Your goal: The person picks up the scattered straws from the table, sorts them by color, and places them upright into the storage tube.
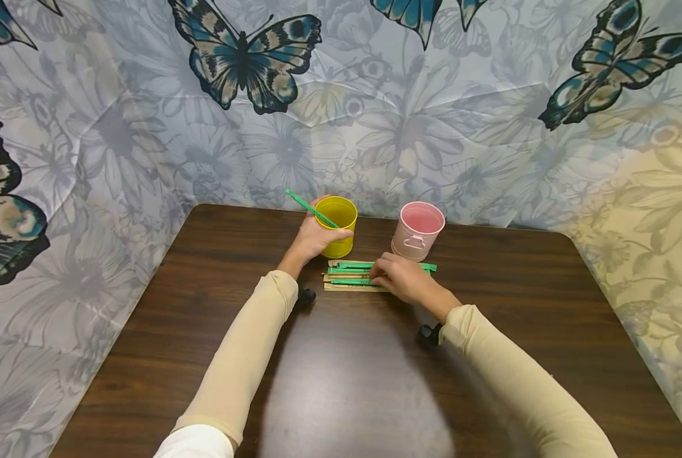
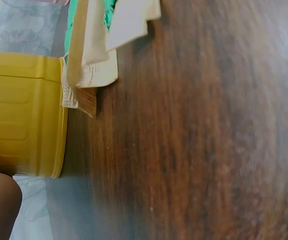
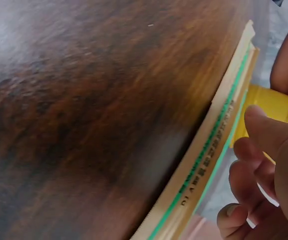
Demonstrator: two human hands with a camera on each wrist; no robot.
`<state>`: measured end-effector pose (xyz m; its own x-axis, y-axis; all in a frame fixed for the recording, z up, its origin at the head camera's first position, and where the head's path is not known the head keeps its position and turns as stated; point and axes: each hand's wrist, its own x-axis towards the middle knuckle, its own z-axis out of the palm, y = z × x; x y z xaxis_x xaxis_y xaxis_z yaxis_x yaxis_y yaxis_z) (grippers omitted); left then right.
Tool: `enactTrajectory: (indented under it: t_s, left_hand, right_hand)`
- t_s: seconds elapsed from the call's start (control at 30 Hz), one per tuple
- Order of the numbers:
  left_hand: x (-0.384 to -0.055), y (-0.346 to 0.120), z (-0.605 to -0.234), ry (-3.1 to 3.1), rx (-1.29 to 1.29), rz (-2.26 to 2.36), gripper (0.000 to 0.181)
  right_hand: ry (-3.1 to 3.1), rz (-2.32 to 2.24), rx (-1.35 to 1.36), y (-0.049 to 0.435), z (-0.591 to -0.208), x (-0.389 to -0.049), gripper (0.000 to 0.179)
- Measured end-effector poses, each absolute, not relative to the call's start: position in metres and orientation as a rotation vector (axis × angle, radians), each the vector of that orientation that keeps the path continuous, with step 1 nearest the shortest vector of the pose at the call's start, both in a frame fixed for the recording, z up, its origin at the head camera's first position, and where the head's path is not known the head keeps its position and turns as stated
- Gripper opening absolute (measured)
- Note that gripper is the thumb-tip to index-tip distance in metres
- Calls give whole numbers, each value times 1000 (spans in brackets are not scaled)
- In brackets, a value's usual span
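My left hand (image 1: 312, 239) grips a yellow bucket (image 1: 345, 248), its thumb across the near side. A slim green wrapped stick (image 1: 309, 207) leans in that bucket and juts out to the upper left. To the right, my right hand (image 1: 406, 280) hovers over or touches a row of long thin packets (image 1: 349, 271), green and beige, lying side by side on the table. In the right wrist view, dark print runs along a beige packet (image 3: 206, 165); the thumb and bent fingers are apart, with nothing seen pinched between them. Crimped packet ends (image 2: 101, 72) show in the left wrist view.
A pink bucket (image 1: 418, 232) with a small handle stands just behind the packets, right of the yellow one. The dark wooden table (image 1: 352, 381) ends at the back against a butterfly-patterned cloth (image 1: 284, 146).
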<state>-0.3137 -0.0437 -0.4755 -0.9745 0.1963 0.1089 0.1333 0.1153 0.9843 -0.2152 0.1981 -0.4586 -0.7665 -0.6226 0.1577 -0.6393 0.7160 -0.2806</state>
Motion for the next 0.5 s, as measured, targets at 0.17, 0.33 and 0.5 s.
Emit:
enactTrajectory:
  t_s: [0.17,0.33,0.5]
  left_hand:
    - [-313,-44,-475,2288,350,2051,103]
    - [-312,-45,-475,2290,332,2042,102]
    - [-312,-44,-474,2289,346,2040,98]
  right_hand:
    - [-2896,462,1029,202,-463,-213,9]
    - [-2952,474,1012,202,-468,-212,9]
    - [-2980,526,989,203,-470,-213,10]
